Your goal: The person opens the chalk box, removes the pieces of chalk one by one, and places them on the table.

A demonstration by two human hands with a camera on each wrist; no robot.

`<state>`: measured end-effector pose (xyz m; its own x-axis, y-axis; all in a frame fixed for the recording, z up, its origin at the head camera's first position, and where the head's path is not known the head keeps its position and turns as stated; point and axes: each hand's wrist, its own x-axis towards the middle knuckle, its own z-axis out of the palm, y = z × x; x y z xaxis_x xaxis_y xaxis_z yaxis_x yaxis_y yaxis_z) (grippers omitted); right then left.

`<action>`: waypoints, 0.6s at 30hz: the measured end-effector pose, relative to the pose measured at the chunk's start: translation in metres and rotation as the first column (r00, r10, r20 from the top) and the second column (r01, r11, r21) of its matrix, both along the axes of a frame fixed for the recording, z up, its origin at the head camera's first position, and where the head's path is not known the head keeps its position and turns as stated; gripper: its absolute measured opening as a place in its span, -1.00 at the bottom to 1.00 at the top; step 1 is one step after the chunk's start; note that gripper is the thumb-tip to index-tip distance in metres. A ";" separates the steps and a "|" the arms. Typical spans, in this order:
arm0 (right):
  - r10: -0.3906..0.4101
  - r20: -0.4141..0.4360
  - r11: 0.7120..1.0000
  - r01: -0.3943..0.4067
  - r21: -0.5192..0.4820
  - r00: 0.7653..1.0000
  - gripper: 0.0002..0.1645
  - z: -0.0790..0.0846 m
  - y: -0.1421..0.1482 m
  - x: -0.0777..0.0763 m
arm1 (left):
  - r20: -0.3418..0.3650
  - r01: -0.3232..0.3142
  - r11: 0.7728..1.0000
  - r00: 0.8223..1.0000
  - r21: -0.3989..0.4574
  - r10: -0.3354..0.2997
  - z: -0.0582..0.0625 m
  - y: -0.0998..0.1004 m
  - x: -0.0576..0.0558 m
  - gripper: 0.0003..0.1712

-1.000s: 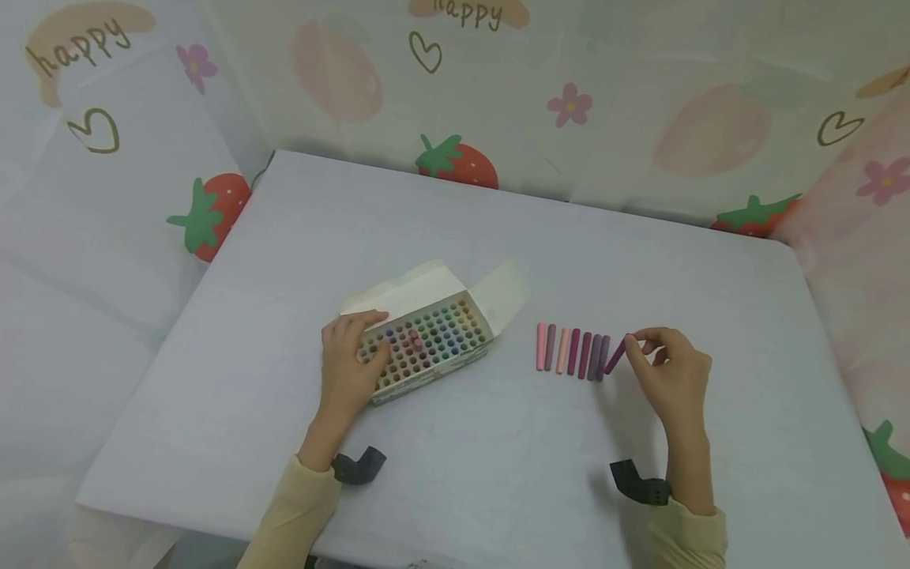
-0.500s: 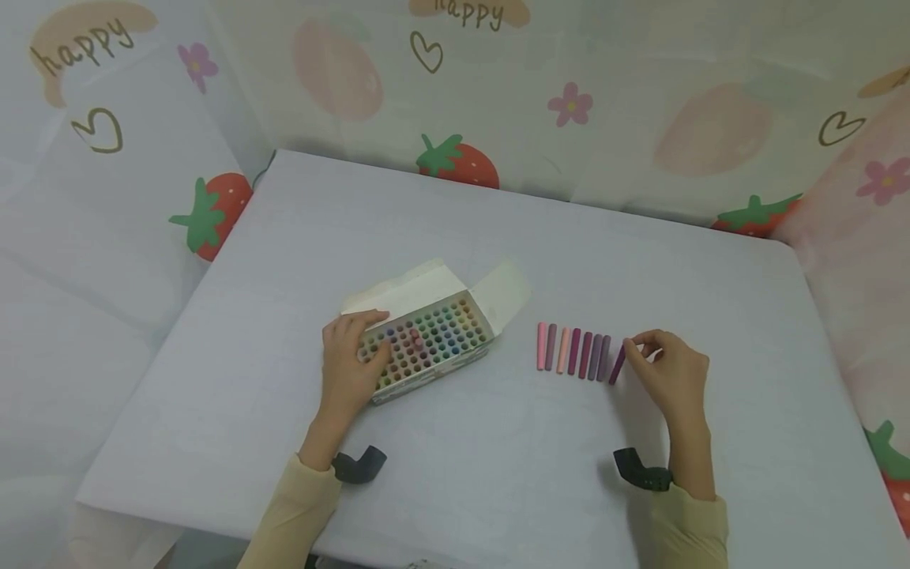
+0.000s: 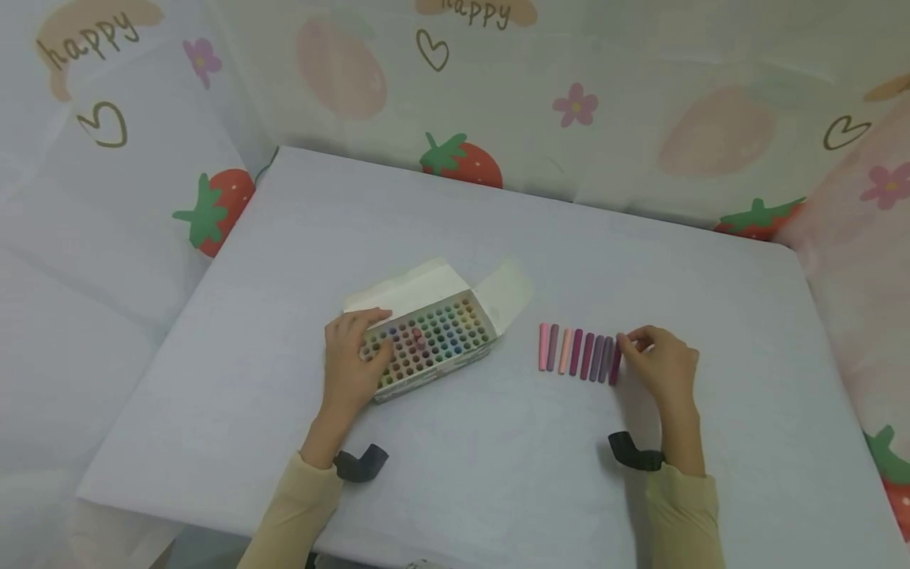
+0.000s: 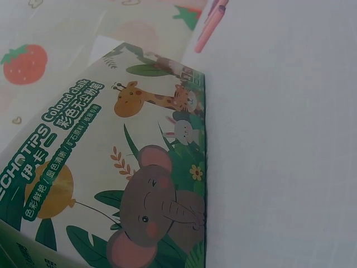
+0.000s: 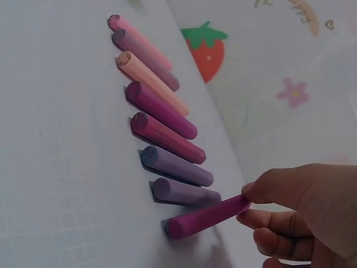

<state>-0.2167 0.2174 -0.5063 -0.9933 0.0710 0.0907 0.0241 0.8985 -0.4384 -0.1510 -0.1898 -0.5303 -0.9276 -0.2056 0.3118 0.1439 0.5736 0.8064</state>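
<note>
My right hand (image 3: 664, 365) pinches the far end of a dark purple chalk stick (image 5: 206, 218) between thumb and fingertips. In the right wrist view this stick slants, its near end low by the white table surface. Beside it lies a row of several chalk sticks in pink (image 5: 142, 42), mauve, peach (image 5: 153, 84), magenta (image 5: 162, 110) and greyish purple (image 5: 177, 166). On the left, my left hand (image 3: 348, 367) holds the left end of an open chalk box (image 3: 426, 371), its thumb over the chalk tops. Printed animals show on the box side in the left wrist view; that hand is hidden there.
The box lid (image 3: 408, 286) and an end flap (image 3: 505, 292) stand folded open at the back and right. Two pinkish sticks (image 3: 418, 338) lie on top of the upright chalk. A patterned curtain (image 3: 640, 63) hangs behind the white table (image 3: 455, 490).
My right hand has moved slightly left, bringing the purple stick from a strong slant to nearly in line with the row. The left hand and box stay as they were.
</note>
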 end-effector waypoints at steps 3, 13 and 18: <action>-0.001 0.034 1.000 0.001 -0.001 0.999 -0.63 -0.001 -0.001 -0.002 | 0.002 -0.001 1.000 1.000 -0.004 0.001 0.000 0.000 0.000 -0.60; 0.005 0.104 1.000 -0.008 0.028 0.995 -0.60 -0.005 0.002 -0.005 | -0.003 0.003 1.000 1.000 -0.010 -0.003 0.000 0.000 0.001 -0.60; -0.005 0.117 1.000 0.002 0.024 0.993 -0.61 -0.006 0.003 -0.005 | -0.003 0.002 1.000 1.000 -0.002 -0.002 0.001 0.000 0.001 -0.59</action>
